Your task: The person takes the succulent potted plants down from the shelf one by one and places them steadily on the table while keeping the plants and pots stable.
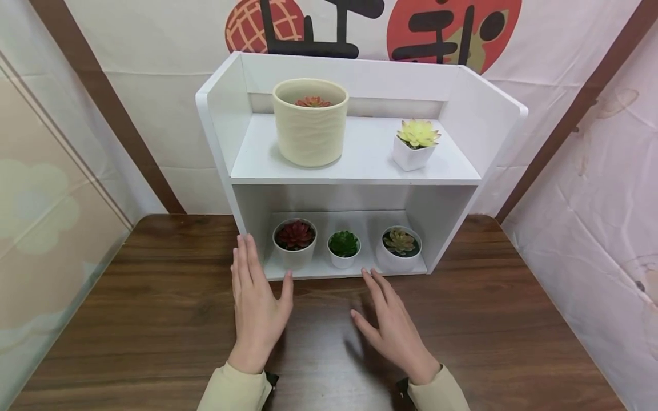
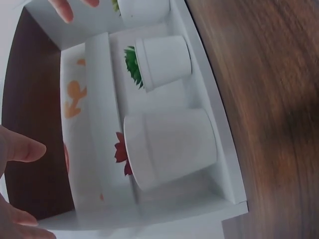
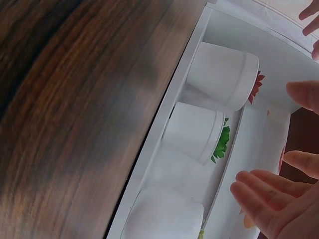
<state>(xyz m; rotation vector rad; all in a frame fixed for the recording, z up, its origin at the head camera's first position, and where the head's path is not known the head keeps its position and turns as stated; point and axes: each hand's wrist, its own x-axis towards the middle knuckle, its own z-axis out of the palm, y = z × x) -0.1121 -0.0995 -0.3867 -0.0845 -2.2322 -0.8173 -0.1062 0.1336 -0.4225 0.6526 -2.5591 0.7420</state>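
Observation:
My left hand (image 1: 257, 311), fingers straight and thumb spread, is by the lower left front corner of a white two-tier shelf (image 1: 354, 181); whether it touches the shelf I cannot tell. Holding nothing, my right hand (image 1: 393, 325) hovers with loosely bent fingers in front of the bottom tier. Three white-potted succulents line that tier: a dark red one (image 1: 295, 235), a small green one (image 1: 343, 244) and a brownish one (image 1: 401, 242). On the upper tier stand a large cream pot (image 1: 311, 131) with a red succulent (image 1: 313, 101) low inside, and a yellow-green succulent (image 1: 417, 134) in a faceted white pot.
The shelf stands at the back of a dark wooden table (image 1: 154, 319). Behind it hangs a white printed cloth (image 1: 180, 74) with red and black figures. More fabric (image 1: 596, 188) borders the table on both sides.

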